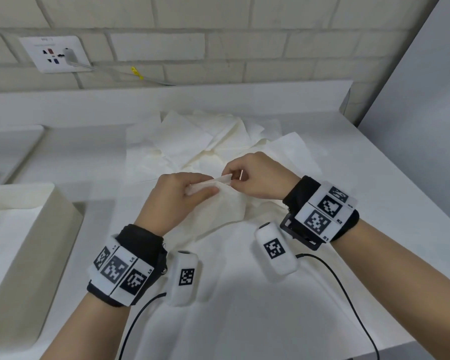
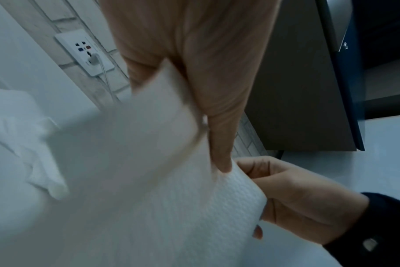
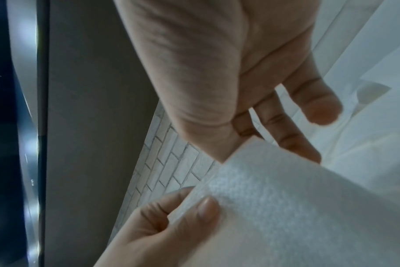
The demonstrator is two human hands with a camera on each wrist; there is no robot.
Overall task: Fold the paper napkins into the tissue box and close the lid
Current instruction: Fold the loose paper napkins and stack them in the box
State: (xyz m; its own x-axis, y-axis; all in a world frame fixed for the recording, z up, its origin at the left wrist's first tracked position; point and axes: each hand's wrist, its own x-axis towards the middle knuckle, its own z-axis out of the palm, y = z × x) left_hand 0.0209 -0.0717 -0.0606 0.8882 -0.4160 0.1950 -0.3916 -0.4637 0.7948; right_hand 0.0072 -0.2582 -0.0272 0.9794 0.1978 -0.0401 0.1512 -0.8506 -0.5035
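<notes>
Both hands meet over the white counter [image 1: 374, 203] and hold one white embossed napkin [image 1: 226, 206] between them. My left hand [image 1: 205, 189] pinches its top edge between thumb and fingers. My right hand [image 1: 233, 176] pinches the same edge's corner. In the left wrist view the napkin [image 2: 171, 198] hangs from my left hand [image 2: 201, 112], with the right hand [image 2: 297, 198] at its corner. The right wrist view shows my right hand [image 3: 240, 144] on the napkin [image 3: 286, 207] and the left thumb [image 3: 206, 207] pressed on it. The white tissue box [image 1: 50, 229] stands open at the left.
A loose pile of unfolded napkins [image 1: 205, 141] lies behind the hands. A flat white piece [image 1: 8, 149] sits at the far left. A wall socket [image 1: 55, 54] with a plugged cable is on the brick wall. A grey panel [image 1: 413, 87] bounds the right side.
</notes>
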